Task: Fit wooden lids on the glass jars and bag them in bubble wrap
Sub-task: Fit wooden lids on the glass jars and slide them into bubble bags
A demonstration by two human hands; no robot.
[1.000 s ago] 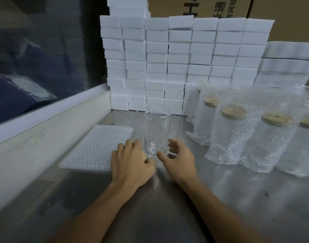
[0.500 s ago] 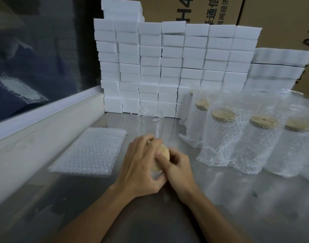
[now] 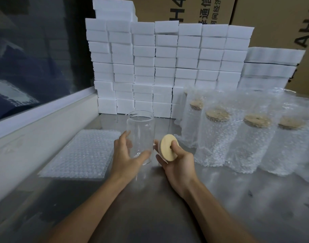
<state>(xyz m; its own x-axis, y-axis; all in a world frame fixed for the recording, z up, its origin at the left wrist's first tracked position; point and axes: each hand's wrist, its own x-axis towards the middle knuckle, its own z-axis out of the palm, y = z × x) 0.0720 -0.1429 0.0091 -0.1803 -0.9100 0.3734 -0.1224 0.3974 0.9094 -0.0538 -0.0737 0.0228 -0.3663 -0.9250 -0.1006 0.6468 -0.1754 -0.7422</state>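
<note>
Clear glass jar (image 3: 140, 135), matt wooden lid (image 3: 168, 149), seemingly steel table (image 3: 167, 207).

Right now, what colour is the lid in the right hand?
Pale tan wood, seen in the head view: wooden lid.

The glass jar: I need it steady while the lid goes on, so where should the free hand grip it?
Grip the glass jar round its lower wall from the left, where the left hand is. It stands upright, mouth open; that keeps the rim free for the wooden lid in the right hand.

The hands parted: right hand (image 3: 178, 163) now holds the lid (image 3: 168, 148) alone.
</note>
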